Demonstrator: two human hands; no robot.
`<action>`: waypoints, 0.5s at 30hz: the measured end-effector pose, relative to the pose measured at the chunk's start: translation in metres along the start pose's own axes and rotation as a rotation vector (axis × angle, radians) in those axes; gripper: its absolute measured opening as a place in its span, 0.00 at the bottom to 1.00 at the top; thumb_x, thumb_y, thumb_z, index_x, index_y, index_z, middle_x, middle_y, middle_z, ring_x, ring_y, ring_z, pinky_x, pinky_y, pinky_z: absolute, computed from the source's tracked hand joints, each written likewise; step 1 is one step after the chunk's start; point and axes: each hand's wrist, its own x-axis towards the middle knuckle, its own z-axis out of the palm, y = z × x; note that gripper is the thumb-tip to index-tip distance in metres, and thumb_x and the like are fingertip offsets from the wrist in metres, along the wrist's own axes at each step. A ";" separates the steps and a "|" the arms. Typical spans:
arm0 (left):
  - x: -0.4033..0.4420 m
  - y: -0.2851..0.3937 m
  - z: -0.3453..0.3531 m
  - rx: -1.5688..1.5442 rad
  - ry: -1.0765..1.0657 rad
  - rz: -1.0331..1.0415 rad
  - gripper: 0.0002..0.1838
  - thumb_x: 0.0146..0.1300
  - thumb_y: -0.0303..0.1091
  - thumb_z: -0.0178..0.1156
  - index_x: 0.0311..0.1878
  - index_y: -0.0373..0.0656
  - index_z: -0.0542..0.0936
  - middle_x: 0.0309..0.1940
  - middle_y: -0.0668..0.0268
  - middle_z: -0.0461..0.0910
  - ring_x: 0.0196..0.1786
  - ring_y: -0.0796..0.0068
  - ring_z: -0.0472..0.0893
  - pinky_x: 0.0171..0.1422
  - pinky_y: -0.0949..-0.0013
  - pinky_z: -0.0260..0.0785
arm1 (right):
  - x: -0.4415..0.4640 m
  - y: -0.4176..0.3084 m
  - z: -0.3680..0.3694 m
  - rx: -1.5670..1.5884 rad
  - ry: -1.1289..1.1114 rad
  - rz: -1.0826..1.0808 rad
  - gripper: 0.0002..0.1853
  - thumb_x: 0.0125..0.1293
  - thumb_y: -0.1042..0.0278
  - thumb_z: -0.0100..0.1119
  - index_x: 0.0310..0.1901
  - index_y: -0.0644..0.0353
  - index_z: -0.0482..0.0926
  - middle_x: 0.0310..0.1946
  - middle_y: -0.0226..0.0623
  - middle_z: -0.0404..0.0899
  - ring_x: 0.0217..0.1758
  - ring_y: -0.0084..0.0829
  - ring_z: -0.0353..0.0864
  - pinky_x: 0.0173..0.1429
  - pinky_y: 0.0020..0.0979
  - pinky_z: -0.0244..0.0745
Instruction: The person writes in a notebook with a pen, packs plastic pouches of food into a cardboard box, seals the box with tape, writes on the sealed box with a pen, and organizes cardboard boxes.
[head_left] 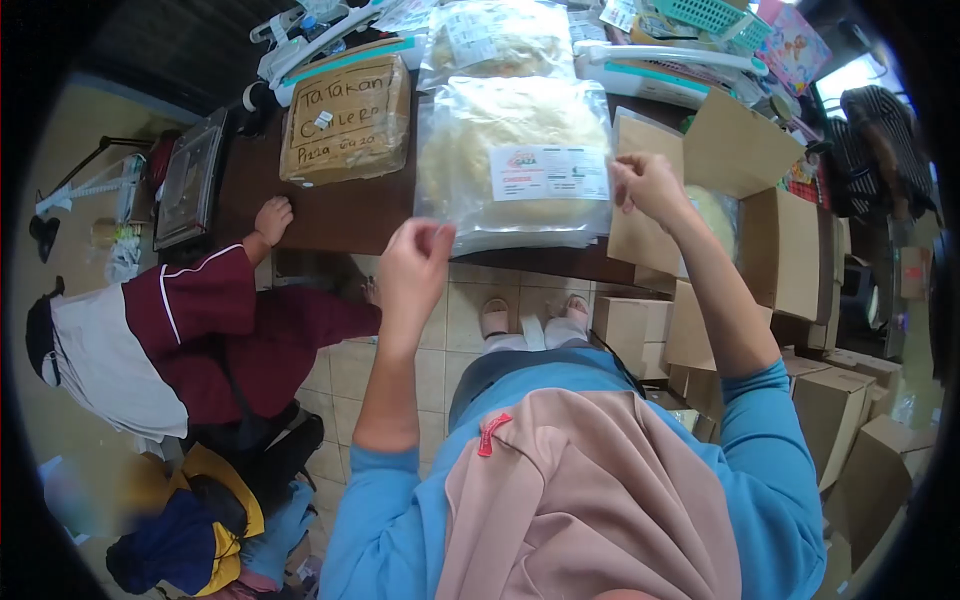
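Observation:
A stack of clear plastic packs point(520, 215) with pale round flatbread-like contents lies at the front edge of the dark table. Its top pack has a white label point(550, 173) reading "GAZA" and "CHEESE". My left hand point(415, 265) is at the stack's lower left corner, fingers curled together; whether they pinch the plastic is too small to tell. At the right edge, beside the label, is my right hand point(650, 190), its fingers bent and close together, with what they hold, if anything, unclear. Another pile of clear packs point(495, 45) lies behind.
A handwritten brown box point(345, 120) sits left of the packs. An open carton point(790, 235) with a pack inside stands at right, above more cartons point(835, 400). White-and-teal sealers point(670, 75) lie behind. Another person point(200, 310) is at left, one hand on the table point(240, 180).

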 end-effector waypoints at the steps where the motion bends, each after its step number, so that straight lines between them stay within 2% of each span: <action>1: 0.012 0.002 0.007 -0.008 0.001 -0.001 0.14 0.60 0.42 0.57 0.33 0.38 0.78 0.23 0.62 0.79 0.28 0.73 0.79 0.33 0.69 0.69 | 0.004 -0.003 0.004 0.049 0.083 -0.054 0.18 0.65 0.62 0.51 0.45 0.72 0.75 0.28 0.40 0.79 0.17 0.21 0.72 0.26 0.24 0.69; 3: 0.031 0.012 0.022 0.239 -0.071 -0.011 0.17 0.55 0.48 0.58 0.31 0.41 0.78 0.24 0.59 0.78 0.32 0.57 0.78 0.35 0.58 0.69 | 0.015 -0.015 0.008 0.009 0.101 -0.008 0.20 0.64 0.59 0.51 0.46 0.72 0.74 0.30 0.40 0.79 0.19 0.22 0.73 0.28 0.26 0.70; 5: 0.036 0.006 0.015 0.178 -0.122 -0.054 0.16 0.55 0.48 0.58 0.31 0.42 0.78 0.26 0.60 0.79 0.33 0.56 0.78 0.36 0.58 0.69 | 0.024 -0.019 0.013 -0.025 0.123 0.040 0.23 0.64 0.56 0.52 0.47 0.72 0.74 0.33 0.41 0.79 0.22 0.23 0.74 0.31 0.28 0.70; 6: 0.043 0.004 0.011 0.122 -0.169 -0.095 0.16 0.55 0.48 0.58 0.31 0.43 0.78 0.28 0.60 0.79 0.34 0.55 0.78 0.38 0.57 0.69 | 0.032 -0.017 0.016 -0.113 0.159 0.018 0.27 0.61 0.52 0.53 0.47 0.73 0.73 0.36 0.46 0.78 0.31 0.30 0.77 0.37 0.32 0.72; 7: 0.046 -0.003 0.005 0.151 -0.245 -0.122 0.16 0.54 0.47 0.58 0.36 0.42 0.77 0.35 0.57 0.79 0.37 0.55 0.78 0.41 0.59 0.70 | 0.038 -0.018 0.016 -0.196 0.194 0.001 0.31 0.59 0.48 0.55 0.47 0.74 0.73 0.40 0.52 0.77 0.40 0.38 0.80 0.42 0.36 0.74; 8: 0.050 -0.015 0.007 0.145 -0.246 -0.111 0.16 0.54 0.47 0.58 0.36 0.42 0.77 0.35 0.57 0.79 0.37 0.55 0.78 0.41 0.59 0.70 | 0.041 -0.024 0.016 -0.199 0.205 0.003 0.31 0.59 0.48 0.55 0.47 0.74 0.73 0.40 0.52 0.77 0.40 0.38 0.80 0.42 0.36 0.74; 10: 0.056 -0.032 0.014 0.201 -0.042 0.098 0.23 0.53 0.47 0.59 0.44 0.38 0.75 0.42 0.52 0.77 0.42 0.56 0.78 0.46 0.60 0.70 | 0.045 -0.034 0.025 -0.087 0.020 0.150 0.38 0.57 0.41 0.54 0.49 0.78 0.71 0.45 0.55 0.74 0.46 0.43 0.77 0.46 0.38 0.72; 11: 0.066 -0.026 0.010 -0.144 -0.263 -0.075 0.33 0.53 0.51 0.60 0.52 0.32 0.69 0.49 0.48 0.73 0.46 0.58 0.77 0.51 0.63 0.68 | 0.047 -0.038 0.025 -0.081 0.040 0.153 0.38 0.57 0.41 0.54 0.49 0.78 0.71 0.45 0.55 0.74 0.46 0.43 0.77 0.46 0.38 0.72; 12: 0.081 -0.031 0.018 -0.146 -0.272 -0.057 0.33 0.53 0.51 0.60 0.52 0.32 0.69 0.49 0.48 0.73 0.46 0.58 0.77 0.51 0.63 0.68 | 0.049 -0.039 0.026 0.057 0.029 0.207 0.37 0.55 0.43 0.58 0.48 0.78 0.71 0.44 0.54 0.75 0.46 0.42 0.77 0.45 0.38 0.73; 14: 0.115 -0.049 0.043 -0.333 -0.285 -0.298 0.39 0.54 0.57 0.58 0.55 0.28 0.68 0.48 0.47 0.74 0.48 0.61 0.77 0.53 0.65 0.67 | 0.053 -0.036 0.028 0.343 0.011 0.313 0.36 0.50 0.48 0.65 0.48 0.78 0.72 0.44 0.53 0.76 0.45 0.40 0.78 0.43 0.39 0.73; 15: 0.127 -0.050 0.044 -0.371 -0.453 -0.346 0.41 0.55 0.61 0.55 0.55 0.26 0.68 0.47 0.48 0.75 0.49 0.64 0.76 0.53 0.66 0.67 | 0.069 -0.021 0.036 0.522 -0.045 0.260 0.35 0.49 0.48 0.66 0.47 0.74 0.72 0.42 0.49 0.76 0.41 0.38 0.78 0.40 0.37 0.73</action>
